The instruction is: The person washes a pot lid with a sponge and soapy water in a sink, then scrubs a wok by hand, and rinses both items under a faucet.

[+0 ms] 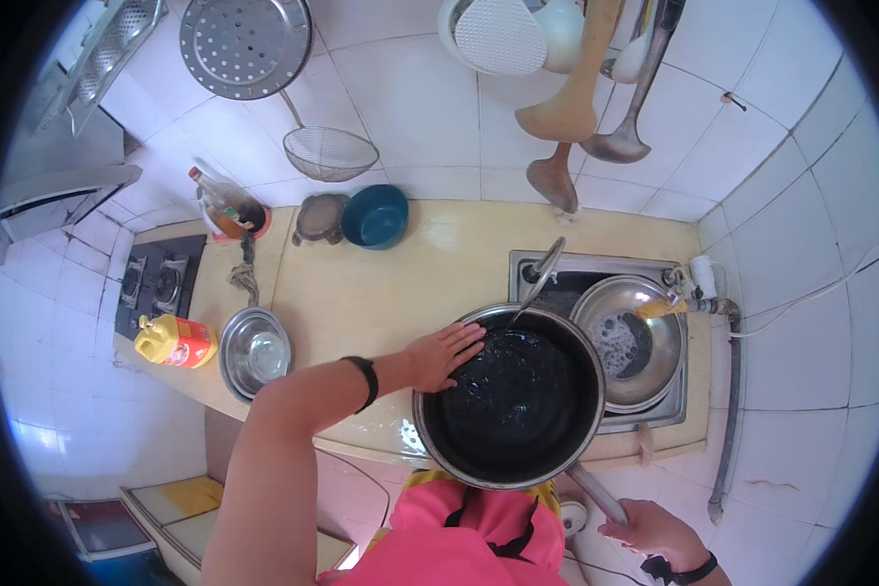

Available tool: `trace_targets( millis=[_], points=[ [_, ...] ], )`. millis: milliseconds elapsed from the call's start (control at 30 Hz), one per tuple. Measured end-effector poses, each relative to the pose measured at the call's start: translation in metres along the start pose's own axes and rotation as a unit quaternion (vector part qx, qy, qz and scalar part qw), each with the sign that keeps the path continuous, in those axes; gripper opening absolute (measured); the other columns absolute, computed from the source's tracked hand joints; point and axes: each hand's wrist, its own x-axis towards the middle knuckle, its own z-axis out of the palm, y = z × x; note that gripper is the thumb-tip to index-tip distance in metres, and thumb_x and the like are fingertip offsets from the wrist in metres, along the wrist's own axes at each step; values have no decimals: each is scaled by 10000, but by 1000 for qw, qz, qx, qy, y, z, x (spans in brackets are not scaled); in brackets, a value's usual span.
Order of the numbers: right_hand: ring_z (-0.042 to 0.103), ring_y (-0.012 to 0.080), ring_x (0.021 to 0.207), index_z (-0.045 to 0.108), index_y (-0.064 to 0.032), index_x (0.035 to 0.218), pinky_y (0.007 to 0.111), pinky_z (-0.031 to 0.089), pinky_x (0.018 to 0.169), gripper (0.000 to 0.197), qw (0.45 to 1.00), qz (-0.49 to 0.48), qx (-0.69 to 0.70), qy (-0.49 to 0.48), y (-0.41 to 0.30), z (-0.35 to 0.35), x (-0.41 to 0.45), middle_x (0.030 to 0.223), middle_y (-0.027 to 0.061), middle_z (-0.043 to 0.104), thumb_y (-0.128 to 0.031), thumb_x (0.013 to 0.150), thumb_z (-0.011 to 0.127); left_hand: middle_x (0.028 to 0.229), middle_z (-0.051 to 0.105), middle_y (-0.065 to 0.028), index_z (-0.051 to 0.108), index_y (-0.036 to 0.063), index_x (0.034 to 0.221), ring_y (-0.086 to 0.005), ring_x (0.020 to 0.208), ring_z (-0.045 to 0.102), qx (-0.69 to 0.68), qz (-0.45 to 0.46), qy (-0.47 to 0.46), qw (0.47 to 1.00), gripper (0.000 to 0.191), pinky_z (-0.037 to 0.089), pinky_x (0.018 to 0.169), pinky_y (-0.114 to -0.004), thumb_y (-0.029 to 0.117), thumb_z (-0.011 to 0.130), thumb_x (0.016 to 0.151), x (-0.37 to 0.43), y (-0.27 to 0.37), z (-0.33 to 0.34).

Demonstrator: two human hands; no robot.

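A large dark wok (516, 410) with water moving in it is tilted over the counter's front edge, beside the sink. The faucet spout (545, 271) reaches over its far rim. My left hand (446, 357) lies spread flat on the wok's left rim and inner wall. With my right hand (648, 529) I grip the end of the wok's handle (597, 494). Right of the wok, a metal basin (677, 359) holding sudsy water sits in the steel sink (648, 420); a yellow thing (659, 308) is wrapped round the tap above it.
A steel bowl (227, 366), a yellow jug (183, 342) and a gas stove (157, 282) are at the left. A teal bowl (375, 217) stands by the back wall. Hanging ladles and turners (567, 110) and strainers (331, 154) reach down above the counter (351, 293).
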Motion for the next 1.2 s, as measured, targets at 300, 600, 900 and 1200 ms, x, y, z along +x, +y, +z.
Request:
trace_targets(
  millis=[300,600,900,1200],
  points=[
    [490,106,503,532,-56,886,251,410,475,306,979,36,159,-122,6,0,-18,600,13,513,-330,877,668,1562,141,-109,199,16,1469,-246,1445,132,36,173,70,982,855,100,1176,-434,412,598,825,78,-7,-32],
    [445,97,503,576,-44,1027,270,371,467,354,980,14,164,-114,10,-6,-15,588,-2,474,-348,873,671,1566,158,-40,215,79,1482,-183,1439,162,8,162,99,982,757,85,1173,-471,310,574,857,79,-23,-14],
    [479,89,532,558,-43,1094,249,374,469,372,974,-13,161,-160,15,-12,13,605,14,488,-319,871,670,1541,146,-191,202,-10,1458,-298,1435,160,-32,34,152,987,767,116,1152,-504,391,535,896,61,7,-17],
    [436,64,500,557,-67,971,220,360,456,240,943,-73,258,-199,-13,-5,55,610,-29,467,-258,869,659,1477,-80,-375,1,-162,1408,-491,1393,-89,-426,-119,273,854,867,26,1156,-483,445,424,955,130,112,15]
  ],
)
